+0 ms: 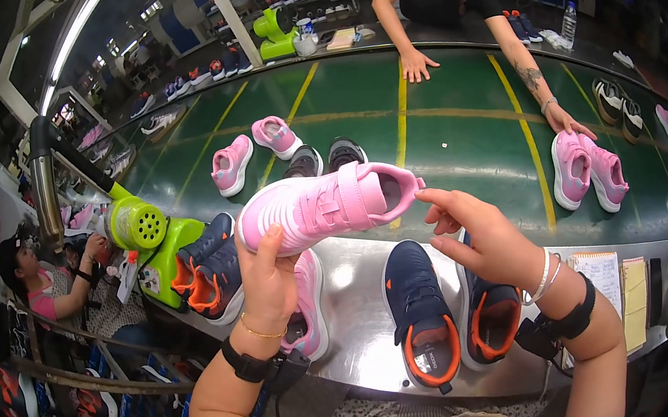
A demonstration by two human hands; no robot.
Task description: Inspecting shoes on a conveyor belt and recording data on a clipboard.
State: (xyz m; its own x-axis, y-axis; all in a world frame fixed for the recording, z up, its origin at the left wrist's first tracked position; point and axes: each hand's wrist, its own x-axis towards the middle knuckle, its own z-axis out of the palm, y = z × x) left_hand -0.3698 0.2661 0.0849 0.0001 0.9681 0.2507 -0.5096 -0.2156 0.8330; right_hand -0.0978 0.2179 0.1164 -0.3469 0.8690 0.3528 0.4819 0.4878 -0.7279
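My left hand (pixel 266 279) is closed around the toe end of a pink sneaker (pixel 329 201) with white stripes and a strap, held up over the metal ledge with its opening to the right. My right hand (pixel 478 228) has its fingers apart, the index fingertip at the heel tab; whether it touches I cannot tell. Beneath it stands a pair of navy shoes with orange lining, the left navy shoe (pixel 419 306) and the right navy shoe (pixel 493 318) partly hidden by my hand. Another pink sneaker (pixel 311 303) stands behind my left hand and wrist.
A green conveyor belt (pixel 460 151) with yellow lines runs beyond the metal ledge (pixel 361 363). A green blower (pixel 146 240) and more navy shoes (pixel 212 265) stand left; a notebook (pixel 597 280) lies right. Across the belt, a person's hand (pixel 567 120) touches pink sneakers (pixel 570 171).
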